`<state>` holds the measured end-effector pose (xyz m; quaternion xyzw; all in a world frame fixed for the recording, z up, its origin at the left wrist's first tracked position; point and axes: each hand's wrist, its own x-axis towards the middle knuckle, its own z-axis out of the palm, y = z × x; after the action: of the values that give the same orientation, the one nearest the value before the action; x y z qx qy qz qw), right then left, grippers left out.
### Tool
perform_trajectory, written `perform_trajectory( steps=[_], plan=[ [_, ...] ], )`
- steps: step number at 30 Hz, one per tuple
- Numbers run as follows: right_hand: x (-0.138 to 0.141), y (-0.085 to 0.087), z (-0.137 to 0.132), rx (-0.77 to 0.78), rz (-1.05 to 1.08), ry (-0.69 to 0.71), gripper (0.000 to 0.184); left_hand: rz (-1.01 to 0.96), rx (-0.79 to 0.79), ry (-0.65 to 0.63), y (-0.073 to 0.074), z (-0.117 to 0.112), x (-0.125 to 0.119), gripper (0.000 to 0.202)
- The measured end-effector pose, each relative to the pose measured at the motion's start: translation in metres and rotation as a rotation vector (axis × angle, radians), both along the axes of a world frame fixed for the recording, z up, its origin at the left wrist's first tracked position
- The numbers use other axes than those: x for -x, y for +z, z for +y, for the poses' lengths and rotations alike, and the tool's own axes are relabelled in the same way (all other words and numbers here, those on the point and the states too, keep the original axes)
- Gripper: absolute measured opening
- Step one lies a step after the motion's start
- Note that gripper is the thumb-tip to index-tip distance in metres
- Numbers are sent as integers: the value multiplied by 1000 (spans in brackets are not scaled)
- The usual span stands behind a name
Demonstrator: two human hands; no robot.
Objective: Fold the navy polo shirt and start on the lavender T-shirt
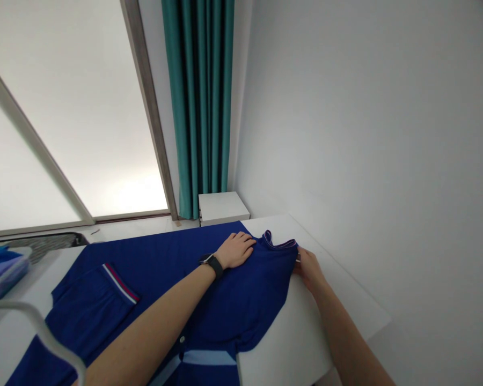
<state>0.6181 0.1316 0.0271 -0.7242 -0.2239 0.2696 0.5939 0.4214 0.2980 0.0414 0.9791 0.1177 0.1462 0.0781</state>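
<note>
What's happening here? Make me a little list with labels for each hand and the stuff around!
Left: the left hand lies flat on the dark blue cloth shirt, near its collar
Right: the right hand pinches the shirt's edge
Wrist: black smartwatch on the left
Underneath: white flat table
Behind: teal pleated curtain, small white cabinet

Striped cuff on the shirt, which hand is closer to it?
Left. The left hand lies flat on the shirt, right of the cuff; the right hand is farther right, gripping the shirt's edge.
</note>
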Motion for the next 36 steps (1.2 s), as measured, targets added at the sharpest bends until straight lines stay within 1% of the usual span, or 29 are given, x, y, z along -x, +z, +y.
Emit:
perform_trajectory(
  steps=[2, 4, 5, 7, 9, 10, 12, 14, 16, 18, 20, 22, 26, 30, 32, 33, 36],
  plan=[
    [-2, -2, -1, 23, -32, 10, 36, -5, 14, -29, -2, -2, -1, 37],
    [-3, -4, -2, 24, -133, -7, 40, -24, 29, -23, -5, -4, 0, 37],
    [-3, -3, -3, 16, -242, -28, 41, -35, 35, -13, -6, -4, 1, 38],
    [0, 0, -3, 45, -583, -79, 41, -46, 38, -2, -8, -4, 2, 38],
    [9, 6, 0, 184, -968, -98, 39, -42, 29, 2, -8, -4, 3, 36],
    [14, 9, 2, 279, -1109, -78, 40, -38, 24, 4, -8, -5, 4, 36],
    [23, 17, 10, 454, -1265, -5, 44, -35, 20, 16, -7, -5, 4, 35],
    [29, 24, 21, 609, -1275, 71, 50, -33, 19, 26, -6, -5, 4, 36],
    [28, 28, 33, 764, -1211, 133, 52, -27, 18, 32, -7, -6, 3, 35],
    [22, 32, 42, 860, -1164, 196, 48, -22, 20, 36, -7, -6, 3, 35],
    [14, 36, 48, 882, -1152, 243, 38, -21, 24, 33, -8, -5, 3, 35],
    [6, 40, 50, 885, -1136, 254, 32, -26, 27, 29, -8, -5, 2, 35],
    [0, 51, 47, 900, -1124, 222, 31, -20, 14, 29, -7, -5, 2, 37],
    [6, 63, 43, 875, -1168, 214, 31, -1, 10, 17, -7, -6, 2, 39],
    [11, 68, 42, 846, -1204, 213, 32, -7, 80, 7, -6, -5, 2, 39],
    [14, 70, 41, 827, -1227, 213, 32, -29, 167, 13, -6, -4, 1, 37],
    [25, 77, 37, 763, -1300, 218, 30, -132, 521, 69, -2, 3, -3, 35]
  ],
)
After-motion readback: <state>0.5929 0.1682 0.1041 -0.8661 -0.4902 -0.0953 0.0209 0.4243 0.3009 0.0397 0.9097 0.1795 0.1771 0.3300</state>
